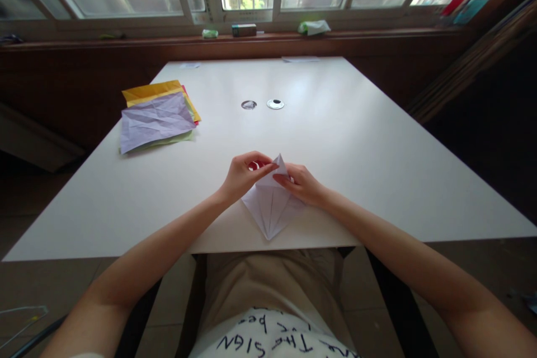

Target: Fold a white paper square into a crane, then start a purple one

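A pale lilac-white folded paper (272, 204), shaped like a kite with its point toward me, lies near the front edge of the white table (356, 140). My left hand (244, 175) pinches the paper's upper flap from the left, fingers curled. My right hand (302, 183) pinches the same upper part from the right, fingers pressed on the fold. The two hands nearly meet at the paper's top tip.
A stack of creased coloured sheets (157, 117), lilac on top with yellow, orange and green beneath, lies at the table's left. Two round cable holes (275, 104) sit mid-table. Small items rest on the window sill (244, 30) behind.
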The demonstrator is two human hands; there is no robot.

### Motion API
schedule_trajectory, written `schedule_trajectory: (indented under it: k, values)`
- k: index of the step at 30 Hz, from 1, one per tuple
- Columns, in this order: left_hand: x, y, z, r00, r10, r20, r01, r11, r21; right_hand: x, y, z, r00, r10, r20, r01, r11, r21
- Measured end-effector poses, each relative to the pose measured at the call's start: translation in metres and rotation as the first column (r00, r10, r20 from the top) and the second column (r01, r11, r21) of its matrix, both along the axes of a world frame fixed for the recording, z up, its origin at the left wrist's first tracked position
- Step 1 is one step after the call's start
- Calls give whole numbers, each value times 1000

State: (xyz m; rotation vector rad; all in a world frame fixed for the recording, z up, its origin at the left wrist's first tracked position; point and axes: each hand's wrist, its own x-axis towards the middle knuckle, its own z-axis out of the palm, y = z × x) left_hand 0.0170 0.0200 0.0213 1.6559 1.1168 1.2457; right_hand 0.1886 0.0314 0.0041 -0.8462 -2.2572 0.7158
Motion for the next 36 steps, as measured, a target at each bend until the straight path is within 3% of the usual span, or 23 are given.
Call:
schedule_trajectory:
  k: [6, 12, 27, 36]
  values:
    - [-2, 3, 0, 991, -96, 91, 114, 969, -219, 3, -4, 7, 998, 18, -66, -34, 968, -248]
    - [0, 2, 1, 986, -97, 138, 133, 949, -285, 4, -2, 7, 986, 15, -166, -81, 913, -400]
    - [-2, 2, 2, 978, -119, 169, 170, 929, -328, 2, -3, 7, 974, -33, -225, -104, 816, -568]
    - [-3, 1, 2, 985, -88, 146, 136, 921, -364, 0, -3, 5, 954, -75, -291, -106, 822, -560]
